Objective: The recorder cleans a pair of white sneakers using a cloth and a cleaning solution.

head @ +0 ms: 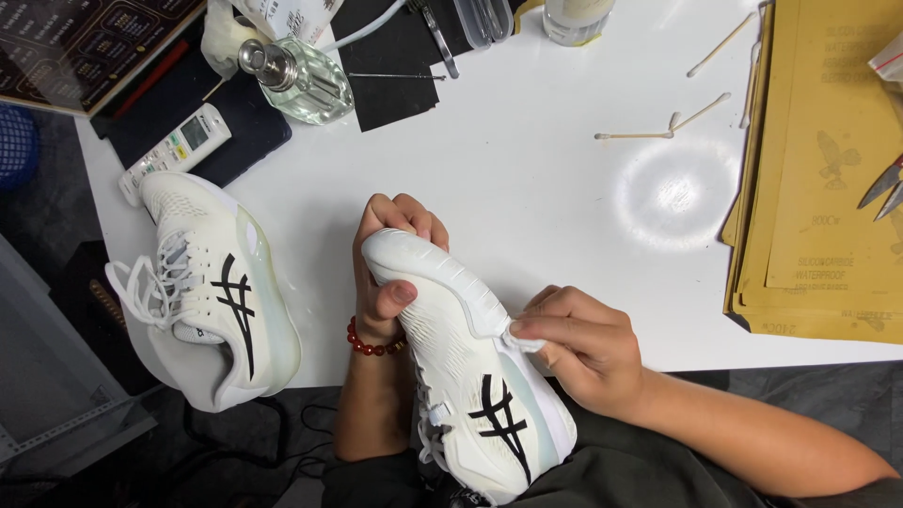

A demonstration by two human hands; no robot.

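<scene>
A white sneaker (470,376) with black side stripes rests on my lap, its toe tilted up over the edge of the white table (527,179). My left hand (390,263), with a red bead bracelet on its wrist, wraps around the toe. My right hand (578,343) presses a small white wipe (525,341) against the pale sole edge at mid-shoe. A second matching sneaker (212,296) lies on its side at the table's left edge, laces loose.
A glass bottle with a metal cap (301,75), a white remote (174,150) and a black sheet (390,66) sit at the back left. Cotton swabs (658,130) lie scattered at the back. A stack of tan sandpaper sheets (818,179) and metal snips (882,188) occupy the right.
</scene>
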